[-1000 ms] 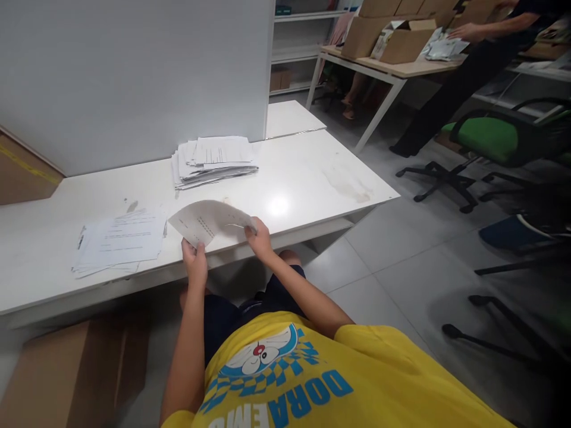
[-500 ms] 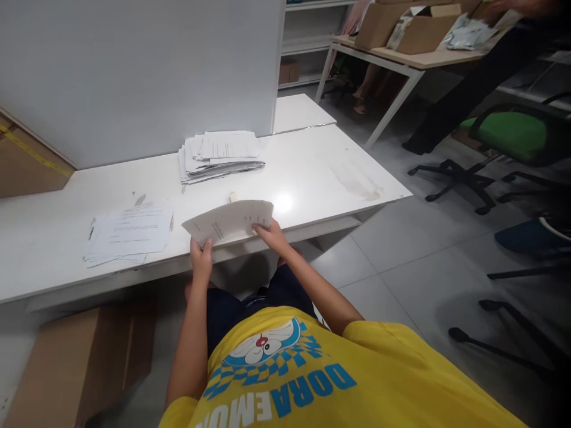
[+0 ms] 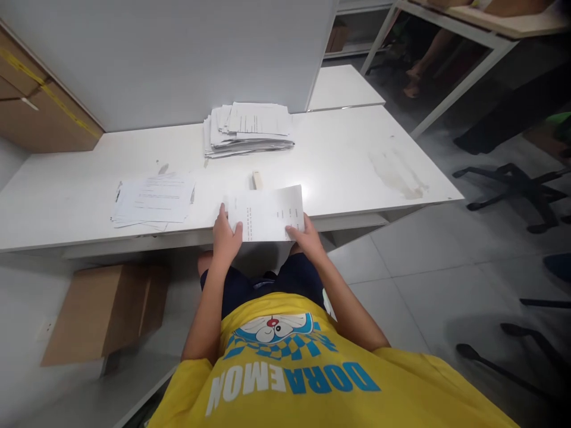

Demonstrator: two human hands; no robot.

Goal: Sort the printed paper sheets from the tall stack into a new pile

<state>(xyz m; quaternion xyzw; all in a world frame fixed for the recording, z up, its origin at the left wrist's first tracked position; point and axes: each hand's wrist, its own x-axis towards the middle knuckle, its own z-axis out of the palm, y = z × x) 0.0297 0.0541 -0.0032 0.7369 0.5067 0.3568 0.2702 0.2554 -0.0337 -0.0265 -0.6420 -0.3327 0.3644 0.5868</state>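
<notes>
Head cam: our left hand point(image 3: 228, 236) and right hand point(image 3: 307, 238) grip a printed sheet point(image 3: 267, 211) by its two ends, over the near edge of the tabletop point(image 3: 348, 166). We've got a small pale block point(image 3: 257, 180) just beyond, loose pages point(image 3: 154, 199) left, a paper stack point(image 3: 252, 131) farther back.

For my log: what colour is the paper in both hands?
The paper is white with dark print, shown best in the head view.

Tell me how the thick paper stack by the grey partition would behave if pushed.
The thick paper stack would probably slide apart, since its sheets have uneven edges and no visible binding. It is likely fairly heavy for its size, being many sheets deep. Tipping seems unlikely: it lies flat.
</notes>
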